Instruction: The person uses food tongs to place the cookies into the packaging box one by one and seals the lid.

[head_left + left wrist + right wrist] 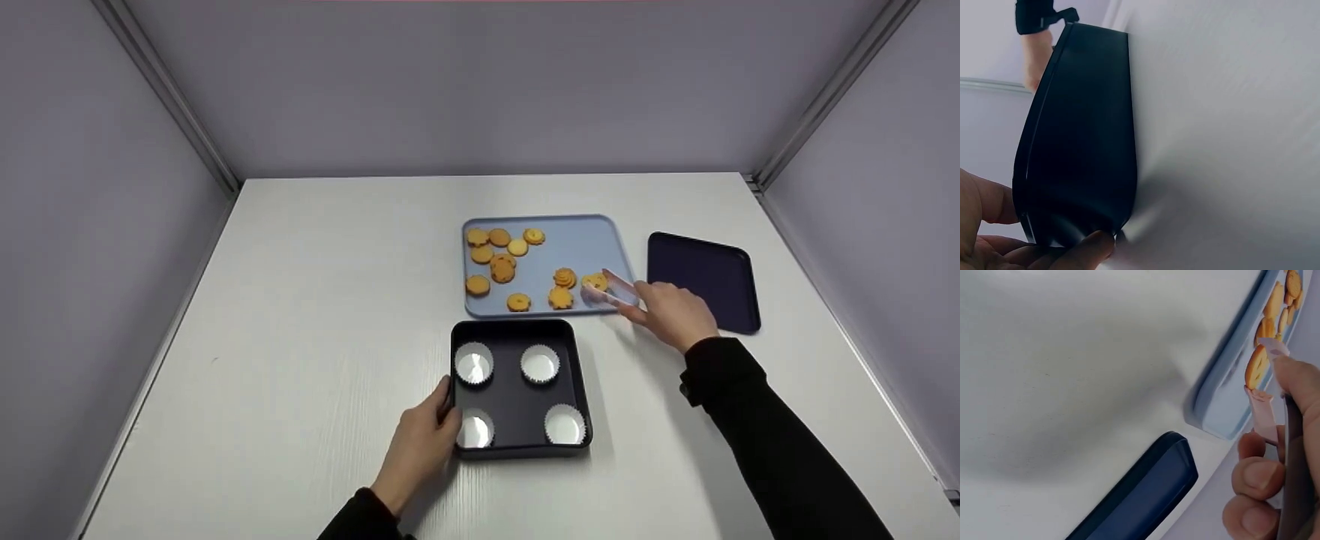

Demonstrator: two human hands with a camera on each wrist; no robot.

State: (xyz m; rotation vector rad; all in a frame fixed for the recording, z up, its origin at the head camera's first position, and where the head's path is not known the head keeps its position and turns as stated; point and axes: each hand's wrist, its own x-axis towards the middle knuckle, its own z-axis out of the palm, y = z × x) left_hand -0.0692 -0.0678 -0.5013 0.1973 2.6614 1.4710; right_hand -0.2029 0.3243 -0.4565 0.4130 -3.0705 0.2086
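My left hand (421, 442) grips the left wall of a dark square baking pan (510, 401). In the left wrist view its fingers (1092, 247) press against the outside of the pan. White paper baking cups (540, 364), several of them, stand apart inside the pan. My right hand (675, 313) holds pinkish translucent tongs (1264, 417) over the right part of a light blue tray (581, 244). Between the tips of the tongs is a round cookie with holes (1256, 368); whether it is lifted off the tray I cannot tell.
More cookies (502, 268) of different shapes lie on the blue tray, mostly toward its left side. Right of it lies a dark navy tray (705, 281) on the white table (337, 300). Grey panels (480, 90) enclose the table's back and sides.
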